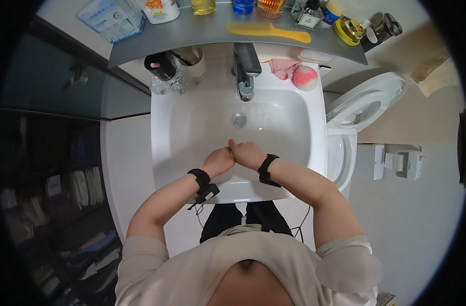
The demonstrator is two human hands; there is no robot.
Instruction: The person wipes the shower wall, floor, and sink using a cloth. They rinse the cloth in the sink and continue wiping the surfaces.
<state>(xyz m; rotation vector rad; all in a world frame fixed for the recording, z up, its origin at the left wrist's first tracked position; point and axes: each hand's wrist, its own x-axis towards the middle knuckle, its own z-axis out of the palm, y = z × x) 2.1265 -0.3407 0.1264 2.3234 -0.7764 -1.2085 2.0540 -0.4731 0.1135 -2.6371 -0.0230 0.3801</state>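
My left hand (220,161) and my right hand (249,154) meet over the front part of a white ceramic washbasin (202,114). Both are curled, knuckles up, and touch each other at the thumb side. A small dark sliver shows between them; whether it is a held object cannot be told, as the palms and most fingertips are hidden. Beyond the hands lies the round metal drain (239,120). Over the basin's back edge stands a chrome single-lever faucet (247,72), and no running water is visible from it. Black straps circle both wrists, the left one carrying a small box with a cable.
A grey shelf (202,36) overhangs the back with several bottles and a yellow comb (269,31). On the rim stand a cup (194,67), a black container (160,67), a pink cloth (283,69) and a pink-white ball (305,78). A toilet (342,153) adjoins at right.
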